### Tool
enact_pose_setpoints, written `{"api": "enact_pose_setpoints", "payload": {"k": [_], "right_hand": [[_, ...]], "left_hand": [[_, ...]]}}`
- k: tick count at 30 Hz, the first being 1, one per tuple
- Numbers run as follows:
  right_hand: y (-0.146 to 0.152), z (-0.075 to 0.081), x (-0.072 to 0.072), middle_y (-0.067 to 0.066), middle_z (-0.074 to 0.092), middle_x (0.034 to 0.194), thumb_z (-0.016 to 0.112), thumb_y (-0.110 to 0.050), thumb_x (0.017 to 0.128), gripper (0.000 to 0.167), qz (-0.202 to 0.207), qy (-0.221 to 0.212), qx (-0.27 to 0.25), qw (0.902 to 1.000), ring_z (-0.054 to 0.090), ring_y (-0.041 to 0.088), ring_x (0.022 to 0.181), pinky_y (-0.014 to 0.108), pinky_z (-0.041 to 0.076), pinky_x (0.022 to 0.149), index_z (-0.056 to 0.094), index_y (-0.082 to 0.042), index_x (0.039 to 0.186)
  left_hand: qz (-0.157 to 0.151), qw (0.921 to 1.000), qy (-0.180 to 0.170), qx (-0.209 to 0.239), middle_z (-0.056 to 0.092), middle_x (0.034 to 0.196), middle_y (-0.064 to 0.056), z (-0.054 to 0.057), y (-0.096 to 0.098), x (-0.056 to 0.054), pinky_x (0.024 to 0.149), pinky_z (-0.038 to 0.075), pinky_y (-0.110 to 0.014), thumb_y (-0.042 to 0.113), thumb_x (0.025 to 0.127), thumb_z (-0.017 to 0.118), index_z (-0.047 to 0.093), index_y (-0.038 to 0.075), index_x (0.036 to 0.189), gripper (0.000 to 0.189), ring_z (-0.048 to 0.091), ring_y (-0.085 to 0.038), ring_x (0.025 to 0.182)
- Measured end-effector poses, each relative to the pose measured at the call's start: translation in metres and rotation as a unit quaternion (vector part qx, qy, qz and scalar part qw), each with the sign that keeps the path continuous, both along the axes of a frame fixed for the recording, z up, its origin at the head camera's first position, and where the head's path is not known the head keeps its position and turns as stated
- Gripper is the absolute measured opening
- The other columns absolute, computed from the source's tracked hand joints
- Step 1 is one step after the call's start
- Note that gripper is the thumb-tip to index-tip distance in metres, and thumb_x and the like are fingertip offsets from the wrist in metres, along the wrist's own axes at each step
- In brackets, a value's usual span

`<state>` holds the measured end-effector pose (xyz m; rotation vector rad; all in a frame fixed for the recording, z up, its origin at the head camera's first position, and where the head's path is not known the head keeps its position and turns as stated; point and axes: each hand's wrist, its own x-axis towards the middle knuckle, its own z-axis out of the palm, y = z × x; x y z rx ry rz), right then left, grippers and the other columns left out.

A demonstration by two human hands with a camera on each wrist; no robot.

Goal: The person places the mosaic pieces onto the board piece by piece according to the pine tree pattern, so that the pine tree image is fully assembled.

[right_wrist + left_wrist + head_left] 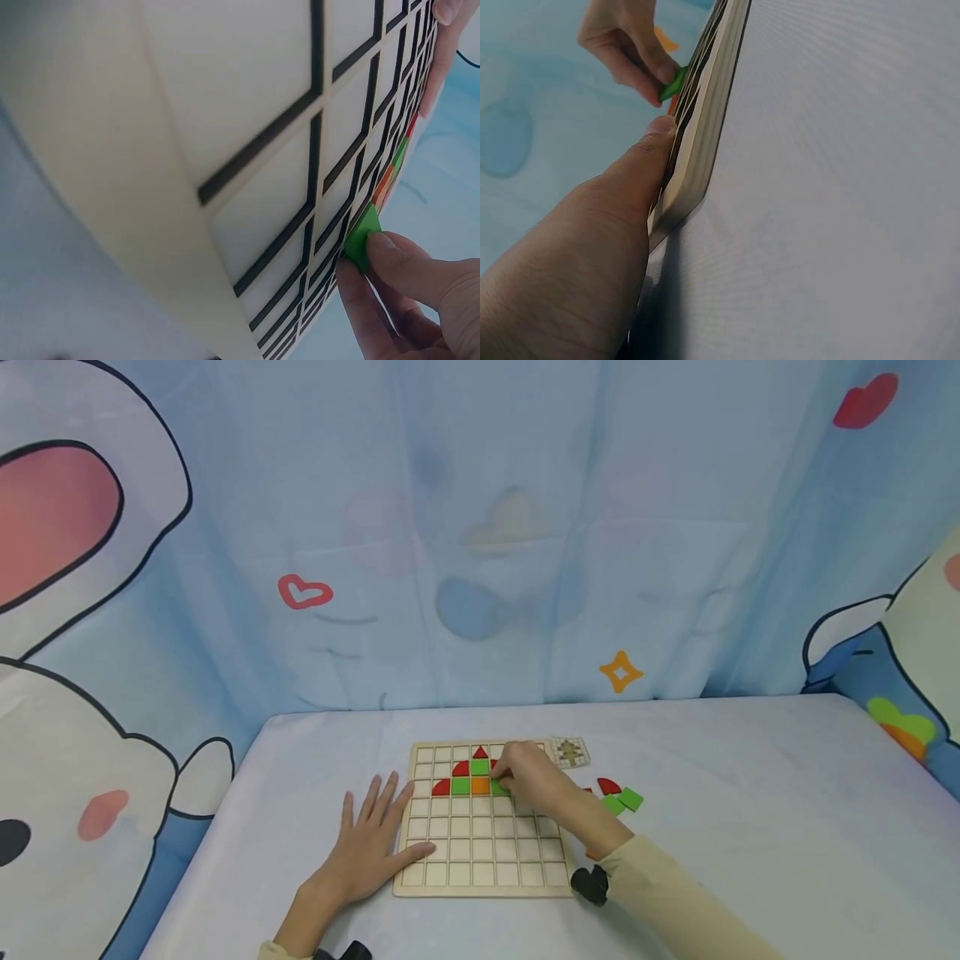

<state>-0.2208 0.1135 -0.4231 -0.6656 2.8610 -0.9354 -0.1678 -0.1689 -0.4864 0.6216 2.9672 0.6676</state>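
Observation:
A wooden grid board (480,891) lies on the table, divided into square cells. Near its top, red, green and orange tiles fill several cells, with a red triangle (481,752) uppermost and an orange square (480,786) lower down. My right hand (536,781) pinches a green square tile (363,238) between thumb and fingers, tilted at a cell just right of the orange square. My left hand (375,835) rests with fingers spread along the board's left edge, its thumb (660,126) on the board's rim.
Loose tiles lie right of the board, among them a red quarter-round (609,786) and a green square (631,799). A small pattern card (571,752) sits by the upper right corner. Behind the table hangs a blue printed curtain (480,543).

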Motion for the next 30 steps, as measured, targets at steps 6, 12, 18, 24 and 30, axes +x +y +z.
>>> {"api": "enact_pose_setpoints", "payload": {"k": [6,12,18,24,30], "right_hand": [[-0.005,0.0,0.0,0.016,0.073,0.096,0.073,0.018,0.087,0.018,0.014,0.026,0.025,0.9993,0.071,0.033,0.096,0.031,0.062,0.076,0.081,0.008,0.101],[-0.005,0.002,0.001,0.016,0.069,0.094,0.075,0.015,0.087,0.018,0.036,0.031,0.064,0.9968,0.07,0.031,0.092,0.03,0.061,0.075,0.08,0.009,0.103],[-0.001,-0.001,0.001,0.017,0.069,0.09,0.075,0.014,0.088,0.013,0.064,0.071,0.088,0.9915,0.069,0.03,0.088,0.03,0.061,0.073,0.081,0.009,0.098],[0.0,-0.003,0.001,0.016,0.07,0.091,0.074,0.015,0.088,0.013,0.055,0.08,0.086,0.9915,0.069,0.029,0.089,0.03,0.061,0.074,0.08,0.009,0.098],[0.003,-0.002,0.007,0.016,0.07,0.098,0.074,0.014,0.088,0.018,0.037,0.04,0.053,0.9971,0.069,0.031,0.094,0.035,0.061,0.079,0.078,0.012,0.105]], "left_hand": [[0.005,1.0,0.002,-0.002,0.01,0.175,-0.012,-0.004,-0.002,-0.001,0.12,-0.01,-0.07,0.067,0.098,0.057,0.022,0.015,0.169,0.095,0.002,-0.038,0.161],[0.007,1.0,0.002,-0.003,0.012,0.175,-0.012,-0.002,-0.002,0.0,0.121,-0.008,-0.07,0.068,0.097,0.057,0.023,0.015,0.169,0.095,0.003,-0.038,0.161],[-0.003,0.9999,0.007,0.008,0.017,0.173,-0.019,0.005,0.002,0.003,0.12,-0.006,-0.072,0.065,0.098,0.059,0.028,0.01,0.167,0.093,0.006,-0.043,0.16],[-0.002,0.9999,-0.01,-0.012,0.014,0.174,-0.017,0.012,0.003,0.003,0.121,-0.007,-0.071,0.065,0.099,0.057,0.025,0.011,0.168,0.093,0.003,-0.041,0.161],[-0.001,0.9996,-0.022,-0.02,0.013,0.174,-0.016,0.013,0.004,0.002,0.121,-0.007,-0.071,0.064,0.099,0.056,0.024,0.011,0.168,0.093,0.001,-0.041,0.161]]}}
